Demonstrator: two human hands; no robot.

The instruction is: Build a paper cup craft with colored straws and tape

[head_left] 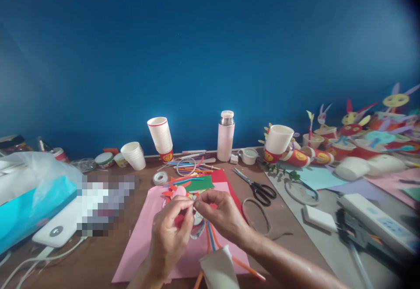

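My left hand (170, 225) and my right hand (223, 214) meet above a pink paper sheet (141, 245). Thumb and finger are pinched together on both, the fingertips almost touching; whatever lies between them is too small to make out. Just under the fingers is a round, shiny thing (198, 232) with a coloured centre, partly covered, perhaps a tape roll. Red paper cutouts (169, 191) lie beyond my left hand, beside green paper (201, 184). Orange and blue strips (210, 236) run toward me, and a white paper cup (219, 269) lies tilted over them.
Black-handled scissors (259, 189) and a grey loop (254, 219) lie right of the sheet. Behind stand stacked cups (159, 136), a pink flask (226, 138) and a tape roll (160, 178). A power strip (377, 219) and rabbit-eared cup figures (352, 127) occupy the right; a power bank (57, 230) the left.
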